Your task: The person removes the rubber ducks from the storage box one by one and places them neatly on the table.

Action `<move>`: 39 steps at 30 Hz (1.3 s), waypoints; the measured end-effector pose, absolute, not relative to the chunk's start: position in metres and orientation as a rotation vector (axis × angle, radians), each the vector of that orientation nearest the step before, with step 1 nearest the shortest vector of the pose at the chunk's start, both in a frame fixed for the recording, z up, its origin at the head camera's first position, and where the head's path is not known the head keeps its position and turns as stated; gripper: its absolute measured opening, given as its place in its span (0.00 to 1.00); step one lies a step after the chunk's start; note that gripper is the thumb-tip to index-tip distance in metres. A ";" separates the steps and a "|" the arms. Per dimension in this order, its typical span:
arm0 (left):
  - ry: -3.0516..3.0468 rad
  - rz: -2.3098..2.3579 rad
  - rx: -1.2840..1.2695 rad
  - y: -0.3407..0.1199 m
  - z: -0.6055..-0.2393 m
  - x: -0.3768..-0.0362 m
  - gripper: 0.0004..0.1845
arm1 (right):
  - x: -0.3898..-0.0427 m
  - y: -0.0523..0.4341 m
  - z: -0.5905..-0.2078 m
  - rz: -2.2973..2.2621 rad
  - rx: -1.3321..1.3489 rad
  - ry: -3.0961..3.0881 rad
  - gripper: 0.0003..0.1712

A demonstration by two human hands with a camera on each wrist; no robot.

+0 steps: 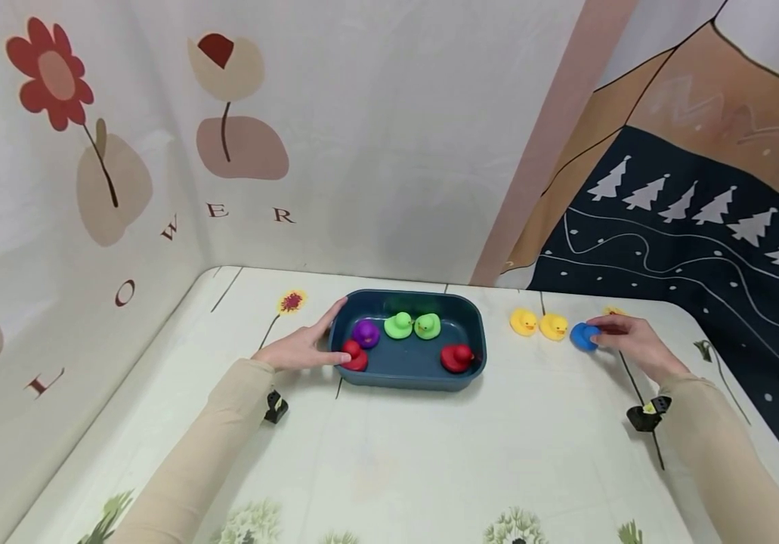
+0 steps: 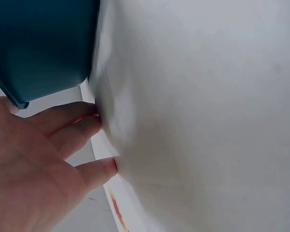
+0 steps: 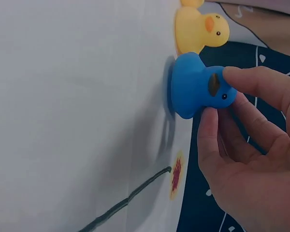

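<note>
While pinched by the head in right hand [image 1: 634, 340], blue duck [image 1: 584, 336] seems light, squashy; left hand [image 1: 297, 349] flat at tub's [image 1: 474, 321] nine o'clock.

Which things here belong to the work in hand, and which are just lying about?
In hand:
- blue duck, pinched by right hand
- tub, left hand resting at its left wall
- red, purple and green ducks inside the tub
- two yellow ducks beside the blue one

Lying about:
- printed tablecloth
- flower and mountain backdrops
</note>
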State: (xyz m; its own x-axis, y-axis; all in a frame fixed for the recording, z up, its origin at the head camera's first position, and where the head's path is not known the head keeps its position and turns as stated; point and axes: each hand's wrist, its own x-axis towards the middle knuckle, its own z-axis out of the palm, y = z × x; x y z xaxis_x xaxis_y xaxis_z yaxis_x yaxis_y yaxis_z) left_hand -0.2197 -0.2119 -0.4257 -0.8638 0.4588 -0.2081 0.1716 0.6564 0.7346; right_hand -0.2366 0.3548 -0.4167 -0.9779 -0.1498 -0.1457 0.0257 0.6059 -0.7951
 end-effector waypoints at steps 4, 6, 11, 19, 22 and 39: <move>2.499 1.052 0.503 -0.212 -0.426 -0.220 0.55 | -0.241 0.356 -0.417 -1.337 -0.075 2.620 0.28; 2.499 1.052 0.505 -0.212 -0.425 -0.219 0.55 | -0.242 0.355 -0.417 -1.349 -0.055 2.616 0.29; 2.497 1.060 0.503 -0.212 -0.425 -0.219 0.55 | -0.243 0.354 -0.419 -1.358 -0.067 2.634 0.28; 2.497 1.062 0.513 -0.212 -0.425 -0.220 0.55 | -0.243 0.353 -0.426 -1.365 -0.003 2.604 0.31; 2.512 1.052 0.517 -0.212 -0.425 -0.220 0.56 | -0.242 0.352 -0.428 -1.376 0.008 2.601 0.31; 2.498 1.066 0.526 -0.213 -0.425 -0.219 0.56 | -0.261 0.378 -0.452 -1.447 -0.052 2.822 0.39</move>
